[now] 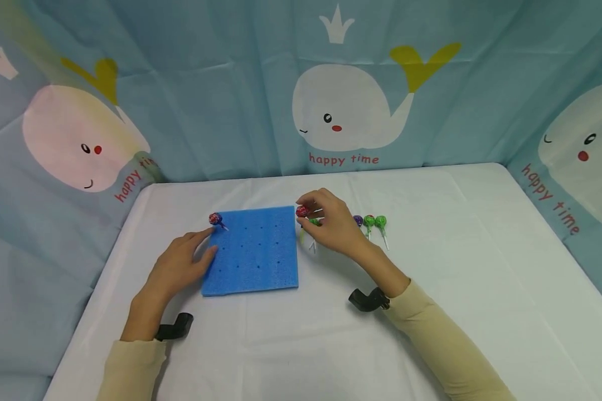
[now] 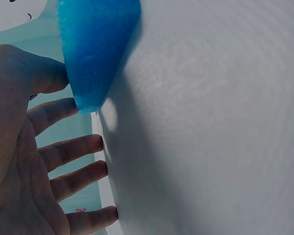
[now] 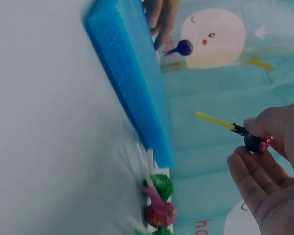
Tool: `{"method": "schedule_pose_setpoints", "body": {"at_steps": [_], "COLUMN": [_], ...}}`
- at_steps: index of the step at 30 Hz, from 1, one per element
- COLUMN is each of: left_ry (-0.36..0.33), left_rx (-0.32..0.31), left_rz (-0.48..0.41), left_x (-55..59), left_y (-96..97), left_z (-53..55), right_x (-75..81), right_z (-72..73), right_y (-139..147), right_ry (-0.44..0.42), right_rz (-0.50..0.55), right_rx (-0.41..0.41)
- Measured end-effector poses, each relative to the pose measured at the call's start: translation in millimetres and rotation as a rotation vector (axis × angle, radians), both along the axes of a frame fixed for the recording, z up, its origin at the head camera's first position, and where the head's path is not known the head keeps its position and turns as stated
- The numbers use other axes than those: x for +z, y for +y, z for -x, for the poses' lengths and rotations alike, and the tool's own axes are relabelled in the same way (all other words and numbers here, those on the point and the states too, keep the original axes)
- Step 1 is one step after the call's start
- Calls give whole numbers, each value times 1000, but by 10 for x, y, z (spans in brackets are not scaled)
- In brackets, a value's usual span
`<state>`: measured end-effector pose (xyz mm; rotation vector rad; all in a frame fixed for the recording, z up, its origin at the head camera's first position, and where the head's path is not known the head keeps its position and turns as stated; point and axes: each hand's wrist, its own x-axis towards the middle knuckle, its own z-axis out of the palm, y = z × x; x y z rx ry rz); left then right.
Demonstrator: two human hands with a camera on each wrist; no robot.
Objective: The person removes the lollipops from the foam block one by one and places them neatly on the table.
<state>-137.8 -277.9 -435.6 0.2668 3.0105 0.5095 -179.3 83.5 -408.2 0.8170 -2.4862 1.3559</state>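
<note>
A blue foam board [image 1: 253, 253] with rows of small holes lies on the table. In its far left corner a lollipop [image 1: 215, 219] with a red and blue wrapper stands leaning by its stick. My left hand [image 1: 175, 266] rests at the board's left edge; in the left wrist view its thumb and index finger touch the foam, the other fingers spread. My right hand [image 1: 338, 225] is at the board's far right corner. Between thumb and fingers it pinches a red and dark wrapped lollipop [image 3: 255, 143] by the head, its yellow stick pointing toward the board, clear of the foam.
Right of the board lie several more lollipops, among them a green one [image 1: 380, 221] and a purple one [image 1: 358, 220]; my right hand partly covers the row. A white cloth [image 1: 456, 267] covers the table. Behind hangs a blue curtain [image 1: 221, 122] with whales.
</note>
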Motion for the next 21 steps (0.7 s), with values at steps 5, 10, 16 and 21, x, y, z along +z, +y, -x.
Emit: {"method": "schedule_pose_setpoints", "body": {"at_steps": [5,10,16,21], "left_ry": [-6,-16,-10,-1], "left_rx": [-4,-3,-3,-3], "left_rz": [-1,-3,-7,-4], "left_x": [3,-11,-8,-11], "left_y": [-18,17,-6,-6], "left_z": [-6,24,-1,0], "right_x": [-23,19,2,-24], "right_z": [-24,-53,-102,-144], "right_y": [140,355,505,617], "right_ry": [-40,-77,-63,-67], "right_rz": [62,77,43,27], "right_rx": [-16,-52,-102,-108]}}
